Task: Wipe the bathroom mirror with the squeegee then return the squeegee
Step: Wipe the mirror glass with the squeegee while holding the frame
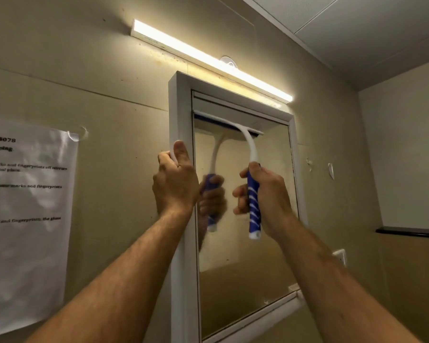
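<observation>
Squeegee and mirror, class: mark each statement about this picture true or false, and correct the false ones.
1. The right hand grips the squeegee by its blue and white handle. True.
2. The squeegee's blade lies near the bottom of the mirror. False: it sits at the top.
3. The left hand holds the mirror's white frame. True.
4. The light bar above the mirror is off. False: it glows.
5. A printed sheet hangs right of the mirror. False: it hangs left.

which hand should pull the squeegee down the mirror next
Right. The right hand already grips the squeegee handle, blade at the top of the mirror. The left hand grips the mirror frame.
</observation>
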